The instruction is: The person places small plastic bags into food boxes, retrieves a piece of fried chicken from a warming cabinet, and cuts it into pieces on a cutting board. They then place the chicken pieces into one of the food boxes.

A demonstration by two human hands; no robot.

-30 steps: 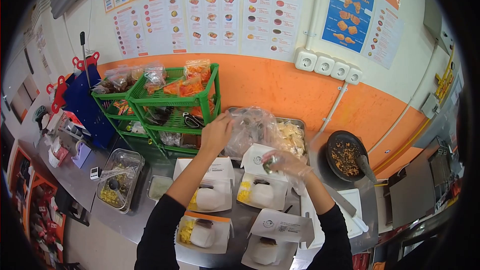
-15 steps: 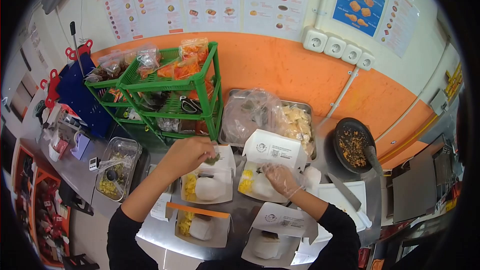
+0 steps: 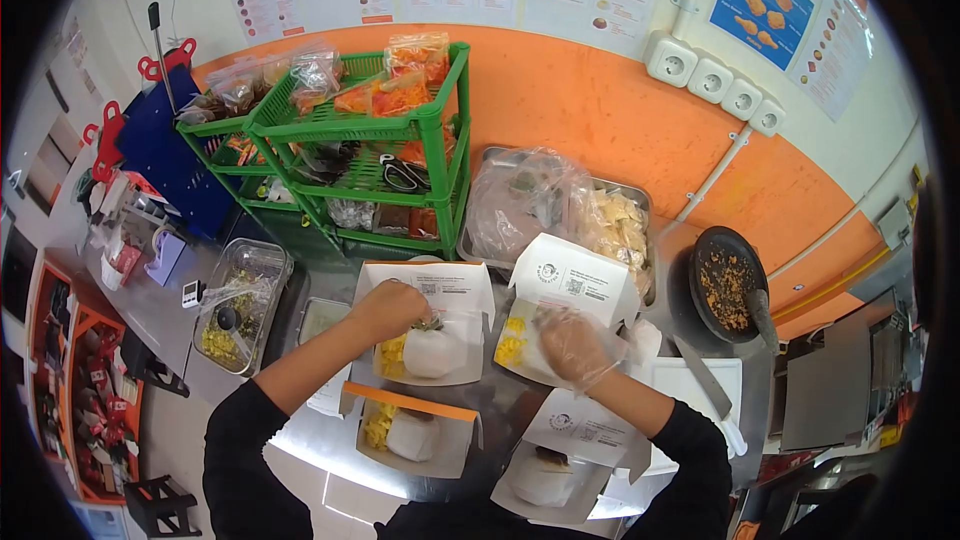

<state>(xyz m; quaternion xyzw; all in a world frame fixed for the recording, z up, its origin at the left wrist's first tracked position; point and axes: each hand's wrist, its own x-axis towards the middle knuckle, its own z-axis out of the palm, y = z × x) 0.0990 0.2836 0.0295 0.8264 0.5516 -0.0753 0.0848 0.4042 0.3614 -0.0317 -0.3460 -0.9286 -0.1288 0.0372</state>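
Observation:
My left hand (image 3: pixel 392 310), bare, reaches over the upper left open box (image 3: pixel 470 285), its fingers pinched on a small dark green item. Below it lie white rice (image 3: pixel 430 352) and yellow pieces (image 3: pixel 392 358). My right hand (image 3: pixel 575 348), in a clear plastic glove, is inside the upper right box (image 3: pixel 572 282), fingers closed and bent down over its food; what they hold is hidden. Yellow pieces (image 3: pixel 511 342) show beside it. Two more open boxes with rice stand nearer me, at the lower left (image 3: pixel 455 460) and lower right (image 3: pixel 580 432).
A green rack (image 3: pixel 440 130) of bagged food stands behind, beside a metal tray (image 3: pixel 650 290). A stone mortar (image 3: pixel 707 327), a knife (image 3: pixel 705 378) on a white board (image 3: pixel 733 372) are right. A clear container (image 3: pixel 282 320) stands left.
My left hand has moved down toward the upper left box with the green item. My right hand has reached deeper over the upper right box. The camera view has shifted.

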